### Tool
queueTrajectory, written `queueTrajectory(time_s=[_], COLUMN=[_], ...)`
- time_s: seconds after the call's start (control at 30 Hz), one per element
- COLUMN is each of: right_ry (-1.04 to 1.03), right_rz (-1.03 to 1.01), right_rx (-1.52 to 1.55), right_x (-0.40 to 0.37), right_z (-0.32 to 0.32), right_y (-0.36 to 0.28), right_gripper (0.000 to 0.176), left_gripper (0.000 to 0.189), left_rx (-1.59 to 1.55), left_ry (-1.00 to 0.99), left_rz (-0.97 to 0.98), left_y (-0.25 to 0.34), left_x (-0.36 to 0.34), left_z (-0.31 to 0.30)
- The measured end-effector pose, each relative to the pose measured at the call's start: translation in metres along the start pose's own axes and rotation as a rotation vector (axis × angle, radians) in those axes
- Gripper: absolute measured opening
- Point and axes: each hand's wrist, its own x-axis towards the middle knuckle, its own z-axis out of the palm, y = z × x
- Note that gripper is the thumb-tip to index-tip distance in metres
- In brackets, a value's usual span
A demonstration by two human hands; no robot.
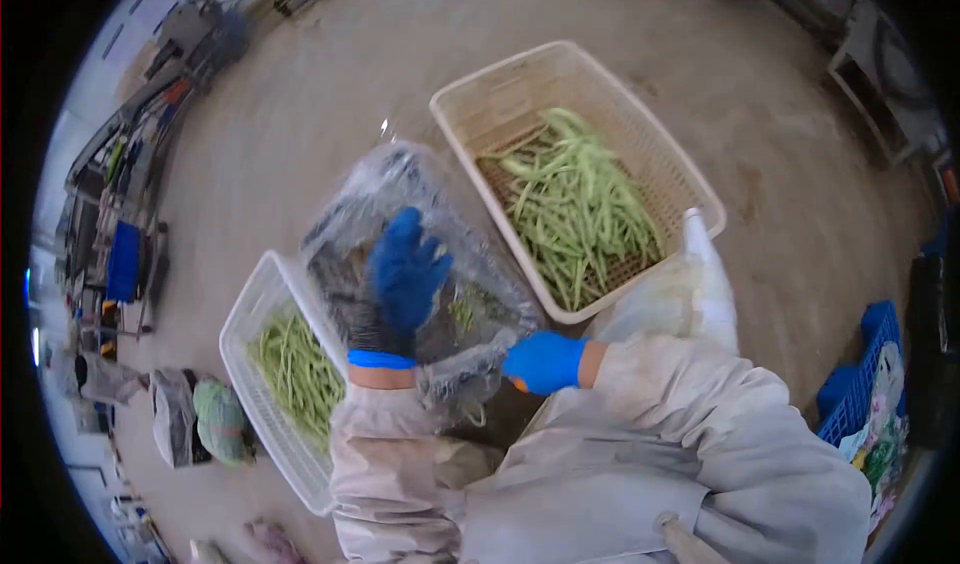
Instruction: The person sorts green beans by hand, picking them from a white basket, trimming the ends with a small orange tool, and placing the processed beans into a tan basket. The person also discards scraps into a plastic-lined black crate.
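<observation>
My left hand (408,269), in a blue glove, is over the container lined with clear plastic (385,179), its fingers apart and nothing visible in them. My right hand (543,361), also blue-gloved, is closed at the container's near edge. A bit of orange shows under its fingers; what it holds, if anything, is hidden. A few small green scraps (465,309) lie inside the lined container. To the right stands a cream plastic crate (645,114) with long green beans (575,204). To the left, a tilted white basket (270,289) holds more green beans (295,369).
A pale sack-like thing (650,309) lies near the cream crate's close corner. On the right is a blue crate (850,384) with bags beside it. Dark and green sacks (220,419) stand at left on the concrete floor (330,74), with racks (120,174) beyond.
</observation>
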Motion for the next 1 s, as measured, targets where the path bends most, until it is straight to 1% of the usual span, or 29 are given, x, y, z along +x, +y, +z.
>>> queueTrajectory(time_s=[0.03, 0.07, 0.1, 0.13, 0.17, 0.2, 0.23, 0.27, 0.3, 0.33, 0.37, 0.4, 0.43, 0.5, 0.53, 0.6, 0.67, 0.73, 0.77, 0.8, 0.83, 0.87, 0.9, 0.93, 1.0], right_ry=[-0.008, 0.072, 0.088, 0.055, 0.108, 0.167, 0.148, 0.138, 0.133, 0.119, 0.073, 0.03, 0.024, -0.014, -0.016, 0.117, 0.156, 0.025, 0.031, 0.003, -0.024, -0.02, 0.0, 0.017, 0.012], right_rz=[0.001, 0.003, 0.022, -0.005, -0.021, -0.026, -0.032, -0.044, -0.051, -0.048, -0.041, -0.03, -0.018, -0.038, -0.015, -0.079, -0.085, -0.049, -0.009, -0.014, -0.023, -0.004, -0.029, -0.059, -0.04], right_rx=[0.002, -0.022, 0.01, 0.032, 0.014, -0.011, 0.0, 0.003, 0.005, 0.007, 0.032, 0.055, 0.048, 0.074, 0.058, 0.12, 0.152, 0.108, 0.082, 0.098, 0.12, 0.107, 0.167, 0.23, 0.259], right_x=[-0.002, 0.0, -0.002, -0.002, -0.001, -0.002, -0.002, -0.002, -0.001, 0.001, 0.003, 0.005, 0.008, 0.014, 0.016, 0.017, 0.018, 0.021, 0.021, 0.023, 0.026, 0.028, 0.03, 0.031, 0.032], right_z=[-0.006, 0.0, -0.007, -0.007, -0.007, -0.007, -0.008, -0.01, -0.012, -0.013, -0.013, -0.013, -0.015, -0.017, -0.015, -0.007, 0.002, 0.001, -0.001, -0.005, -0.005, 0.0, 0.004, 0.006, 0.001], right_y=[0.001, 0.006, 0.002, 0.0, 0.002, 0.001, -0.003, -0.006, -0.008, -0.009, -0.009, -0.01, -0.01, -0.012, -0.01, -0.002, 0.006, 0.013, 0.013, 0.01, 0.009, 0.01, 0.011, 0.012, 0.011], right_gripper=[0.022, 0.022, 0.018, 0.018, 0.016, 0.014, 0.014, 0.013, 0.012, 0.012, 0.015, 0.018, 0.018, 0.024, 0.024, 0.025, 0.027, 0.037, 0.037, 0.037, 0.038, 0.038, 0.039, 0.039, 0.039], left_gripper=[0.045, 0.046, 0.045, 0.046, 0.043, 0.039, 0.042, 0.04, 0.038, 0.036, 0.044, 0.047, 0.05, 0.05, 0.05, 0.049, 0.048, 0.048, 0.048, 0.047, 0.047, 0.047, 0.047, 0.046, 0.046], left_rx=[-0.045, -0.09, 0.058, 0.207, 0.244, 0.317, 0.716, 0.777, 0.345, 0.507, 1.078, 1.143, 1.212, 1.204, 1.205, 1.198, 1.183, 1.175, 1.171, 1.171, 1.174, 1.174, 1.176, 1.177, 1.197], left_ry=[-0.039, -0.074, 0.016, 0.098, 0.154, 0.026, -0.117, -0.344, -0.257, -0.201, -0.445, -0.373, -0.303, -0.308, -0.305, -0.316, -0.361, -0.406, -0.419, -0.422, -0.421, -0.415, -0.404, -0.388, -0.352], left_rz=[0.078, 0.158, 0.167, 0.167, 0.139, -0.109, -0.348, -0.353, -0.578, -0.783, -0.639, -0.689, -0.731, -0.703, -0.682, -0.615, -0.535, -0.452, -0.418, -0.389, -0.367, -0.349, -0.34, -0.336, -0.334], left_y=[0.01, 0.012, 0.023, 0.036, 0.028, 0.023, 0.009, -0.029, -0.059, -0.096, -0.134, -0.183, -0.214, -0.223, -0.235, -0.254, -0.276, -0.294, -0.301, -0.305, -0.308, -0.312, -0.314, -0.315, -0.309], left_x=[-0.018, -0.039, -0.067, -0.094, -0.124, -0.142, -0.155, -0.167, -0.184, -0.191, -0.19, -0.188, -0.185, -0.182, -0.177, -0.157, -0.128, -0.097, -0.087, -0.079, -0.076, -0.076, -0.079, -0.087, -0.103], left_z=[-0.029, -0.051, -0.054, -0.052, -0.057, -0.071, -0.078, -0.101, -0.104, -0.115, -0.138, -0.167, -0.186, -0.199, -0.199, -0.2, -0.19, -0.181, -0.179, -0.18, -0.183, -0.187, -0.19, -0.193, -0.201])
